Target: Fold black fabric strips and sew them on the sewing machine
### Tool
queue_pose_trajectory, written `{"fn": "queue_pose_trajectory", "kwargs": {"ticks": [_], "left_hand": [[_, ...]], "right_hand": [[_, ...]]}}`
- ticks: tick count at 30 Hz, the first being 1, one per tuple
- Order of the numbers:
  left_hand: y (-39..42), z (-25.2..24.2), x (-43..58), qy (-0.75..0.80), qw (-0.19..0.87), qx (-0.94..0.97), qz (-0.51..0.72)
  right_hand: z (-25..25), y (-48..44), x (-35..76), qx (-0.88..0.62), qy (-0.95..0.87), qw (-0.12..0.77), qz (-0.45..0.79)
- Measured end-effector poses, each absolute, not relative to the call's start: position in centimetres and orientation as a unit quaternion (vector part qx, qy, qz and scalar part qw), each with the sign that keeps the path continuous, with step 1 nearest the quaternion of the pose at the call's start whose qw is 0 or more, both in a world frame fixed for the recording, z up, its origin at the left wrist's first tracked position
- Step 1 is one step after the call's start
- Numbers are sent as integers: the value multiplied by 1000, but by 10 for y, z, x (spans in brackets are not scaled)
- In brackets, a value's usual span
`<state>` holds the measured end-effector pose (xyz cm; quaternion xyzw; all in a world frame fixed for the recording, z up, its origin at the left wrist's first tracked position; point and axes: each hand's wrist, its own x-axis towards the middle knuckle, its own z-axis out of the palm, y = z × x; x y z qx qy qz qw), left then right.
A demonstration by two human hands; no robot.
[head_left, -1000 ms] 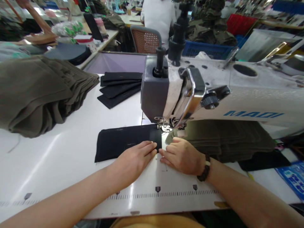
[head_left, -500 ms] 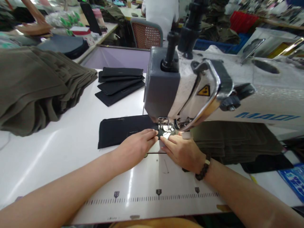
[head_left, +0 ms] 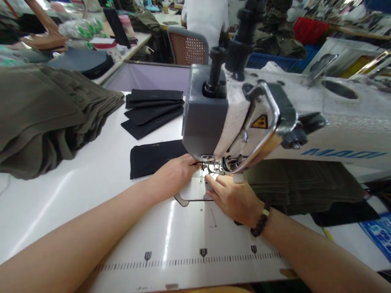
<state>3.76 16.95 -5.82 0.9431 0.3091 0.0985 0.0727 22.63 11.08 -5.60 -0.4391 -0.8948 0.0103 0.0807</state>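
A folded black fabric piece [head_left: 152, 156] lies flat at the sewing machine [head_left: 206, 118], its right end hidden behind the machine head and my fingers. My left hand [head_left: 175, 175] is on its near right edge, fingers together and gripping it close to the presser foot [head_left: 210, 165]. Just right of the needle area, my right hand [head_left: 232, 195] rests on the machine bed with its fingers stretched toward the metal plate [head_left: 195, 189]. I see no fabric in the right hand. A dark beaded bracelet [head_left: 260, 221] circles the right wrist.
Several black folded pieces [head_left: 152, 108] lie behind the work. A large stack of olive-brown fabric [head_left: 45, 118] stands at left; more olive pieces [head_left: 305, 183] lie under the machine arm. A ruler scale [head_left: 171, 262] runs along the front edge. A person [head_left: 204, 20] is beyond a chair [head_left: 189, 44].
The black piece has moved away from me and slightly right, and my left hand has gone with it. More of the metal plate shows. My right hand stays nearly in place.
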Motion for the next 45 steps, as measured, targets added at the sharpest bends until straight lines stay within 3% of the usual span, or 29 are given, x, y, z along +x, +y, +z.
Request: {"fn": "queue_pose_trajectory", "kwargs": {"ticks": [6,12,19,23,30,39,45], "left_hand": [[164,-54,38,299,70,949,74],[143,-45,27,404,-39,914,5],[191,-41,5,502,-48,863,36],[159,-35,6,474,-16,877,75],[86,-39,-6,417,11,902,109],[64,-34,-4,405,12,905,130],[53,-22,24,364,40,904,219]], "right_hand": [[-55,109,229,-436,-894,100,21],[-30,107,248,-449,-880,138,-71],[-3,110,277,-559,-825,-24,-75],[-3,110,279,-565,-821,-55,-55],[3,109,283,-570,-821,-32,-12],[2,108,286,-578,-814,43,-36],[19,67,302,-597,-797,68,-63]]}}
